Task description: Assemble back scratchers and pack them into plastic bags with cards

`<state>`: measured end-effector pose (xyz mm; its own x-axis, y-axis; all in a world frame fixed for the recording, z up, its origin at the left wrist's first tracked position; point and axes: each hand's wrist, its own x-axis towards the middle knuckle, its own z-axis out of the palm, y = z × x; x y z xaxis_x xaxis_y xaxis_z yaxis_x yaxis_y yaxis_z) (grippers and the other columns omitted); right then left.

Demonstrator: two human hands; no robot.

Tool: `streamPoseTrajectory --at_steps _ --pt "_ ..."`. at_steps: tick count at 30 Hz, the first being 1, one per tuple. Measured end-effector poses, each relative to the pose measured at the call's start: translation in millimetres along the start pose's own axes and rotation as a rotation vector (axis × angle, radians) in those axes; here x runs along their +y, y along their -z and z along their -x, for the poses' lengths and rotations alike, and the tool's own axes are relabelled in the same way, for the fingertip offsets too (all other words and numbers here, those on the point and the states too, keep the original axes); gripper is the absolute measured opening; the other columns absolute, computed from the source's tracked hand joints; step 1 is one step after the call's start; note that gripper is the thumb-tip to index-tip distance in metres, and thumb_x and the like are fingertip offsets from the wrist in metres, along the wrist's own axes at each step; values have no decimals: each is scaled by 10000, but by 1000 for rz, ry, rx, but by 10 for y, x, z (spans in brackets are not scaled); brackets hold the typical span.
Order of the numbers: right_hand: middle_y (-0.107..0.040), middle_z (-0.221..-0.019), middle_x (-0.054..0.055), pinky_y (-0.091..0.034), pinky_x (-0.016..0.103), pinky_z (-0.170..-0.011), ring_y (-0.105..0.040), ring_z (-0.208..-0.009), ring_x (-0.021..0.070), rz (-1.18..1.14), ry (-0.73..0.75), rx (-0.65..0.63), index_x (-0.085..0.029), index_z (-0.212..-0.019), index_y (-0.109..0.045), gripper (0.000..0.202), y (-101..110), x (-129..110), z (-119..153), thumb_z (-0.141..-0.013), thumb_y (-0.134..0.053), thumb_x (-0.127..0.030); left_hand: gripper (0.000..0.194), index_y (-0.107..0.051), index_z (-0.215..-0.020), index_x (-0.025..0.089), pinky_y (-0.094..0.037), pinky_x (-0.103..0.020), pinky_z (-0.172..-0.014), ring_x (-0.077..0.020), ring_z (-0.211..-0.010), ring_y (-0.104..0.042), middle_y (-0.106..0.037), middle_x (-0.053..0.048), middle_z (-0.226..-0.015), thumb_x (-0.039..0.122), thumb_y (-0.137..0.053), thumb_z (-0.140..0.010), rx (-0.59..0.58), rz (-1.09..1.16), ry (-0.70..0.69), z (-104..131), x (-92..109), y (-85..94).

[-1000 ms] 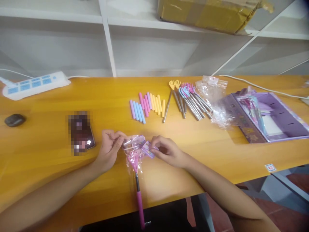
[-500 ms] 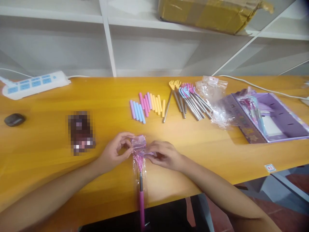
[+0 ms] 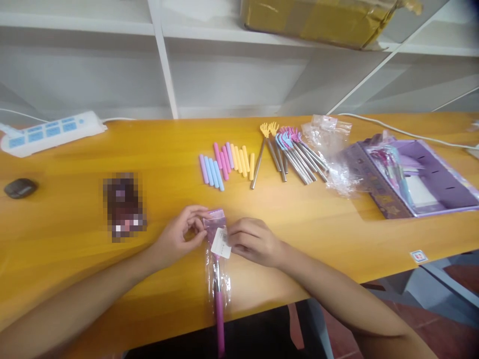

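Note:
My left hand (image 3: pixel 184 232) pinches the top left edge of a clear plastic bag (image 3: pixel 225 284). Inside the bag is a back scratcher with a metal rod and a pink handle (image 3: pixel 219 319), whose lower end reaches past the table's front edge. In my right hand (image 3: pixel 256 242), fingers together, is a small white card (image 3: pixel 221 243) at the bag's upper part, covering the scratcher's head. Whether the card is in or over the bag, I cannot tell.
Coloured tubes (image 3: pixel 214 172) and metal scratchers (image 3: pixel 295 157) lie behind my hands. Clear bags (image 3: pixel 329 129) and a purple box (image 3: pixel 392 199) are at the right. A power strip (image 3: pixel 52 132), a black mouse (image 3: pixel 20 188) and a blurred dark item (image 3: pixel 125 204) are at the left.
The white card now shows its face over the scratcher's head, where a thin purple edge showed before. The bag's top looks flatter. My left hand has barely moved.

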<state>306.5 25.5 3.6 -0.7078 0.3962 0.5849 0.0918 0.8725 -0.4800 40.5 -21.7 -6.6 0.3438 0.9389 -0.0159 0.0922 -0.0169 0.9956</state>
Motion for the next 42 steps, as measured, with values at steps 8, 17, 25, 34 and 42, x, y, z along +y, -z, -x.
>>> streamPoseTrajectory --at_steps 8,17,25,34,42 --pt "-693 -968 61 -506 266 -748 -656 -856 141 -25 -92 -46 -192 -996 -619 42 -11 51 -8 -1004 -644 -160 243 -742 -1161 253 -523 -349 -913 -211 -1057 -683 -718 -79 -1275 221 -526 -1055 0 -356 -92 -30 124 42" --pt "-704 -972 44 -497 269 -771 -666 -884 141 74 -139 7 -200 -985 -621 102 -45 121 27 -968 -676 -115 314 -590 -1378 245 -444 -285 -686 -145 -699 -563 -593 27 -778 305 -518 -1079 -17 -202 91 1 154 12" --pt "-728 -978 22 -476 272 -774 -694 -878 123 -7 -81 -45 -207 -980 -624 110 -20 124 25 -962 -715 -147 291 -554 -1362 231 -462 -303 -692 -153 -720 -592 -675 -24 -914 313 -498 -1088 -11 -184 90 4 127 14" --pt "-718 -960 36 -481 298 -776 -682 -876 141 85 -147 120 -201 -932 -632 142 -28 199 9 -924 -757 -134 328 -557 -1410 244 -481 -306 -708 -153 -720 -611 -660 -3 -844 295 -485 -1094 -21 -226 55 18 95 29" --pt "-753 -1196 70 -563 443 -1017 -689 -1200 222 -30 -272 180 -222 -1063 -643 155 -3 180 -55 -956 -710 -131 322 -587 -1395 258 -499 -303 -721 -149 -726 -618 -682 -11 -871 236 -483 -1091 -42 -243 -40 29 44 51"
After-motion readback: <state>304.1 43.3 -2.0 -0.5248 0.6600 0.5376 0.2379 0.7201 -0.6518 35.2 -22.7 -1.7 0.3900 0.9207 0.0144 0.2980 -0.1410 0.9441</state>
